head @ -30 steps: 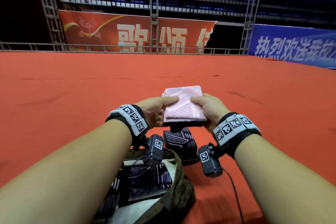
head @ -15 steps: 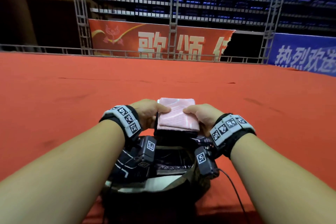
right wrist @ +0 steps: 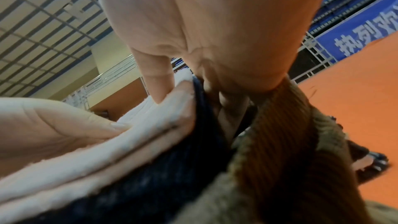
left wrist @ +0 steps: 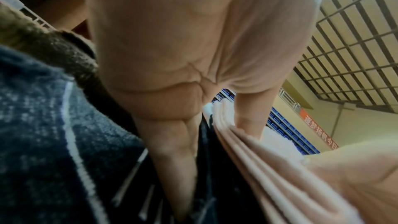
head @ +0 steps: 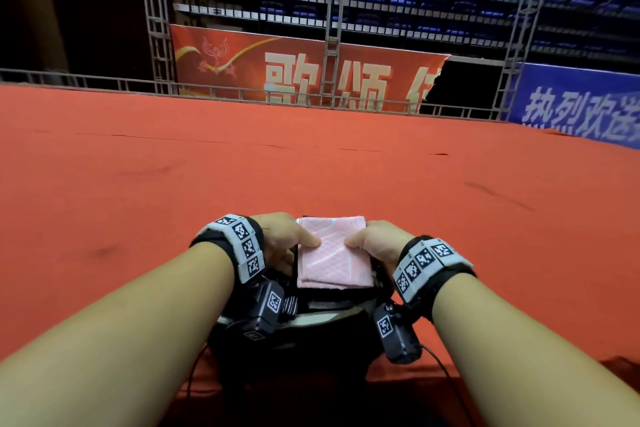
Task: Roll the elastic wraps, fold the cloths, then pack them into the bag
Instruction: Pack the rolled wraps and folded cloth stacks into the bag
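While your left hand (head: 281, 242) and right hand (head: 375, 243) pinch the soft, floppy pink cloth (head: 334, 257) at lower centre, support both side edges.

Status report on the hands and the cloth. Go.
Left hand and right hand grip pink cloth stacked on dark cloth. Over bag. Nothing blocking.

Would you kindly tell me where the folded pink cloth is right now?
In the head view, the pink cloth sits low and central, pinched between the left hand and right hand, atop a dark cloth over the bag.
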### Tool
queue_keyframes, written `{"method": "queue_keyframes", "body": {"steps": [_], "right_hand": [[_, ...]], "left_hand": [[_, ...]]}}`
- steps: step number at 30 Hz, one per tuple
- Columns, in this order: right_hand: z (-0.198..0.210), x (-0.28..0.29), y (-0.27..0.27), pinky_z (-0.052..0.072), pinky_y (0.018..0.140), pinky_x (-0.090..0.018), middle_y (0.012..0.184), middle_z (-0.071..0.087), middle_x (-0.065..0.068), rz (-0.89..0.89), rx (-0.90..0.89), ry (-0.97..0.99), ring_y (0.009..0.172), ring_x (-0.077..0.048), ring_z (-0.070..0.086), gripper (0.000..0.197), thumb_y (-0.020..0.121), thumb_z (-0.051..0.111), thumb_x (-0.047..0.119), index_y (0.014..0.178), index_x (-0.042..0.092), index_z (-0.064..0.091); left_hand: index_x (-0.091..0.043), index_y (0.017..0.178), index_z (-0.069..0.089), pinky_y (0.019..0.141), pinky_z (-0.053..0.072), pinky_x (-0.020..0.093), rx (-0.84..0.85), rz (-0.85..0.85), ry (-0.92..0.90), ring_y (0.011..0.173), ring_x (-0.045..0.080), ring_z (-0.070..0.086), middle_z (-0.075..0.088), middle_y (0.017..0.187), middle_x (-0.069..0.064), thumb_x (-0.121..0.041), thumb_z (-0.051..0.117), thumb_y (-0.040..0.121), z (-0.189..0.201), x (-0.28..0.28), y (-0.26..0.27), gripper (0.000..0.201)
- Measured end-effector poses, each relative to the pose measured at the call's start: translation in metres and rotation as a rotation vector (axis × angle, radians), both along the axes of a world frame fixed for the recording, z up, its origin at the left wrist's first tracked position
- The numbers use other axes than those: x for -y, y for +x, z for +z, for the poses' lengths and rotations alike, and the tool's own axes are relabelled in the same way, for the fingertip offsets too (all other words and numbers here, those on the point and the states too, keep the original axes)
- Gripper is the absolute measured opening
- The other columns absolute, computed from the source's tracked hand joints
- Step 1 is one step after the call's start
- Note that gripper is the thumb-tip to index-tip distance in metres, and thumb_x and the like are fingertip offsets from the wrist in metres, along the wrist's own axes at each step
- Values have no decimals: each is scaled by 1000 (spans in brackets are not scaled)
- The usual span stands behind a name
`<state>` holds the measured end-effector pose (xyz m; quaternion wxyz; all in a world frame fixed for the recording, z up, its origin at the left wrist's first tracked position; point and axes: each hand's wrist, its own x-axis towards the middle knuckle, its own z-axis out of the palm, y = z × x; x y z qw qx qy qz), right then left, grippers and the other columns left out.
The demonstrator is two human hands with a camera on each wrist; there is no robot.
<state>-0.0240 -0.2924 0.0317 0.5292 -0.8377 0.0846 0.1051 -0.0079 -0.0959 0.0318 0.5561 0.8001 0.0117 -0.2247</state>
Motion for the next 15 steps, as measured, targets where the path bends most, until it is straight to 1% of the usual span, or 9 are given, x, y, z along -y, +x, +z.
{"method": "queue_keyframes", "body": {"steps": [1,3,5,7,8,10,11,13,15], "right_hand": [[-2,2,3,56,93,-50,102,75,-12,9,-2,-41,93,-32,73,51,64,71,22,112,7,68],[-5,3,7,55,95,-48,105,74,-10,27,-17,-111,96,-31,72,54,61,68,27,112,9,67],[-9,5,12,55,94,-47,108,72,-8,21,-8,-131,98,-29,71,57,61,66,27,116,12,64],[-8,5,13,56,94,-47,112,71,-6,13,35,-121,99,-28,70,58,64,65,25,121,16,61],[-5,3,10,55,95,-47,112,70,-6,4,64,-123,100,-27,70,55,68,65,24,122,17,60],[1,-1,7,54,96,-46,114,69,-5,10,127,-158,102,-27,68,43,80,64,20,122,17,59],[3,-1,7,54,96,-44,114,69,-5,16,145,-191,102,-26,67,37,84,63,20,121,17,59],[3,-1,6,55,94,-42,112,68,-4,39,152,-274,101,-25,67,32,86,63,21,118,19,59],[0,1,9,55,93,-41,113,69,-3,88,110,-356,100,-24,67,34,84,63,21,118,20,61]], "left_hand": [[-3,117,62,59,60,40,16,-7,31,61,27,66,68,88,15,-9,68,94,0,1,-1,24],[-9,113,54,49,57,35,42,-11,97,54,22,62,62,88,14,-11,68,96,2,3,-4,22],[-13,119,48,48,55,33,48,-22,134,52,19,58,56,92,14,-16,68,96,1,4,-4,31],[-16,123,45,54,59,38,50,-31,126,54,17,54,55,95,13,-19,67,97,-2,4,-1,33],[-18,123,44,60,61,42,50,-31,106,54,17,52,55,96,13,-20,65,99,-4,4,0,32],[-23,124,42,75,62,51,60,-32,80,53,17,50,55,96,15,-23,61,100,-8,6,4,30],[-24,124,42,79,61,54,71,-28,90,55,19,52,55,97,16,-25,60,100,-9,6,5,30],[-26,124,42,81,61,56,90,-26,165,62,25,58,58,95,17,-28,61,99,-11,8,9,31],[-25,125,43,83,61,54,95,-41,249,73,30,62,61,94,17,-24,65,97,-10,9,10,36]]}}
